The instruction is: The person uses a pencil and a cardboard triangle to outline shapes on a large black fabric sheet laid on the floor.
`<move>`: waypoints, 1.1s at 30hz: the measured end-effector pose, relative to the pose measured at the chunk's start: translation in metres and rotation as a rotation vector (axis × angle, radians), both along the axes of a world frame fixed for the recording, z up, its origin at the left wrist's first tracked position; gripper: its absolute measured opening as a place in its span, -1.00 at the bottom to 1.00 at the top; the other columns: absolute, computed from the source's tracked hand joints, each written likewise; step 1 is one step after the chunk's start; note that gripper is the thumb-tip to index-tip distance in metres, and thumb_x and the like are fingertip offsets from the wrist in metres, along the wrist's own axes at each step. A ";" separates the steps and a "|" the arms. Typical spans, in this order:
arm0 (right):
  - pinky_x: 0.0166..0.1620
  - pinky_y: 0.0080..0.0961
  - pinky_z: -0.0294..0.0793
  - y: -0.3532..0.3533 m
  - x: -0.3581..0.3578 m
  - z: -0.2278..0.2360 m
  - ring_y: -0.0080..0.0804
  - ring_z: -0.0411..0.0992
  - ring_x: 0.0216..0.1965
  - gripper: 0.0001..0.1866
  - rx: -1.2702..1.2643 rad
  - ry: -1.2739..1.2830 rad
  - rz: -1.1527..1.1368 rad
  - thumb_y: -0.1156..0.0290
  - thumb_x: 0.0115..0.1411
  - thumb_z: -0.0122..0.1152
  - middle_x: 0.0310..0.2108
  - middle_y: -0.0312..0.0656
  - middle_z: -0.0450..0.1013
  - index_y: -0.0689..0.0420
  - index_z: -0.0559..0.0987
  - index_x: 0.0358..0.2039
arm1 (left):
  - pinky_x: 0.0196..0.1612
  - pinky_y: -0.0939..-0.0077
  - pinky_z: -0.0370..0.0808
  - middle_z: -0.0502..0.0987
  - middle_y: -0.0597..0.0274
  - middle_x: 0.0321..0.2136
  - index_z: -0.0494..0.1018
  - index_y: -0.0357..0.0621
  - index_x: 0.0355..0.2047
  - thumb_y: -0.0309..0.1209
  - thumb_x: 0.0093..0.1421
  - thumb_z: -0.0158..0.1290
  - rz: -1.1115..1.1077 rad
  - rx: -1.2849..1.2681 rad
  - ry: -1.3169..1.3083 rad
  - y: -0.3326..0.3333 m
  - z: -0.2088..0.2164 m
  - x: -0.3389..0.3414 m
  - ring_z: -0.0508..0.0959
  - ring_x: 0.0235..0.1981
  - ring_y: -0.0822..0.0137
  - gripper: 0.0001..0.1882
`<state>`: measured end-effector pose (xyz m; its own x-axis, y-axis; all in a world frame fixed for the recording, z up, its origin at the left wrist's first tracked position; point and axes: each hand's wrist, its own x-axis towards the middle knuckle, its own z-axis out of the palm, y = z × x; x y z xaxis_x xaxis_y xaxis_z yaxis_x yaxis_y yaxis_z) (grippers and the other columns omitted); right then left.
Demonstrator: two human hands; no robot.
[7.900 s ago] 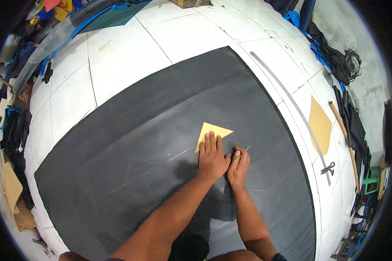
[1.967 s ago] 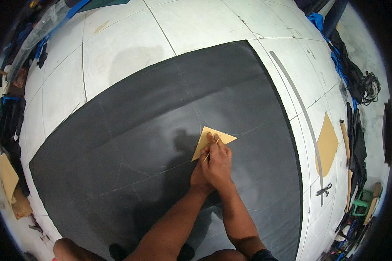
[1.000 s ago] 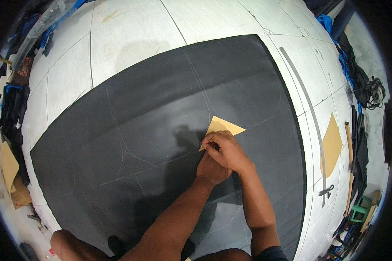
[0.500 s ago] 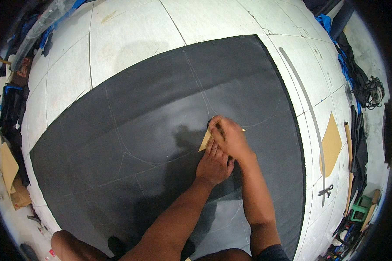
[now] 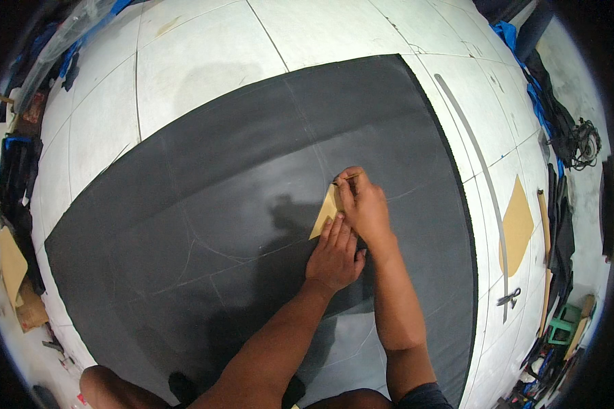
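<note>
A large dark grey sheet of fabric [image 5: 239,170] is spread out, with thin pale lines drawn across it. On it lies a small tan paper pattern piece [image 5: 325,210] with a pointed corner. My left hand [image 5: 334,260] rests flat on the lower part of this piece, fingers stretched forward. Just beyond it, my right hand [image 5: 367,208] pinches a thin, pencil-like marking tool [image 5: 351,178] at the paper's upper edge. The right hand covers part of the paper, and its tip contact is too small to make out.
White floor tiles [image 5: 198,61] surround the fabric. At right lie a long grey curved strip [image 5: 481,153], scissors [image 5: 509,298] and a larger tan paper piece [image 5: 518,228]. A green plastic stool [image 5: 563,326] stands at the lower right. More tan paper [image 5: 11,262] is at the far left.
My right hand has moved slightly up and away from my left fingers, uncovering more of the tan paper. The left hand has stayed nearly in place.
</note>
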<state>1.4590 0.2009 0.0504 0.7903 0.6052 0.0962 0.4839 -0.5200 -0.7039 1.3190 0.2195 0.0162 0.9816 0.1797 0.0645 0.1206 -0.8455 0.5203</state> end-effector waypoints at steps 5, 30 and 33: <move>-0.19 -0.06 0.56 -0.001 -0.004 0.003 0.16 0.58 -0.26 -0.86 -0.010 0.048 -0.010 0.37 0.34 0.16 -0.31 0.06 0.60 0.14 0.53 -0.16 | 0.48 -0.10 0.03 0.36 -0.32 0.21 0.31 -0.46 0.24 -0.14 0.23 0.10 0.001 0.011 0.036 0.001 0.000 -0.002 0.24 0.39 -0.18 -0.29; -0.23 -0.22 0.56 -0.081 -0.024 -0.020 0.00 0.60 -0.36 -0.86 0.153 0.000 -0.462 0.43 0.31 0.22 -0.36 0.08 0.59 0.24 0.53 -0.23 | 0.51 -0.04 -0.01 0.23 -0.29 0.37 0.21 -0.50 0.33 -0.20 0.24 0.06 0.050 0.031 -0.075 -0.003 0.003 0.000 0.17 0.45 -0.12 -0.23; -0.23 -0.25 0.57 -0.082 -0.025 -0.023 -0.14 0.61 -0.35 -0.84 0.172 0.008 -0.459 0.39 0.36 0.20 -0.34 0.03 0.59 0.24 0.52 -0.20 | 0.54 0.03 -0.06 0.17 -0.18 0.42 0.16 -0.43 0.38 -0.14 0.29 0.01 0.049 0.075 -0.044 -0.003 -0.001 -0.001 0.11 0.48 -0.02 -0.21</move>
<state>1.4341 0.1189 0.0278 0.9728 0.1704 0.1567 0.2261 -0.5544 -0.8010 1.3183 0.2161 0.0154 0.9677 0.2206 0.1221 0.1415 -0.8760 0.4610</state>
